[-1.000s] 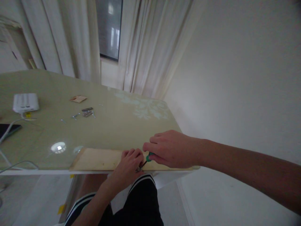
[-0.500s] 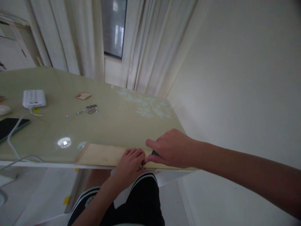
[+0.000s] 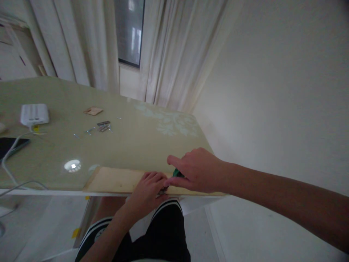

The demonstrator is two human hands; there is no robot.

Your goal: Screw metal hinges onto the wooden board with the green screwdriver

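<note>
A long, pale wooden board [image 3: 114, 179] lies flat along the near edge of the table. My left hand [image 3: 149, 187] is closed at the board's front edge, fingers bent over the top and thumb lower down. Between them a small metal piece [image 3: 163, 190] partly shows; its shape is mostly hidden. Just to the right, my right hand [image 3: 195, 171] grips a green-handled screwdriver [image 3: 178, 173], its thumb and index finger beside the handle. The tool's shaft and tip are mostly covered by my fingers, close to the metal piece.
On the green table [image 3: 131, 145] lie small metal plates [image 3: 103, 126], several screws [image 3: 89, 131] and a small square wooden piece [image 3: 93, 110]. To the left are a white power bank [image 3: 35, 114], a cable [image 3: 11, 174] and a phone [image 3: 12, 145]. A wall [image 3: 272, 109] stands right.
My right hand has turned slightly around the screwdriver, and more of the green handle shows. My left hand stays at the board's edge. The view has shifted a little.
</note>
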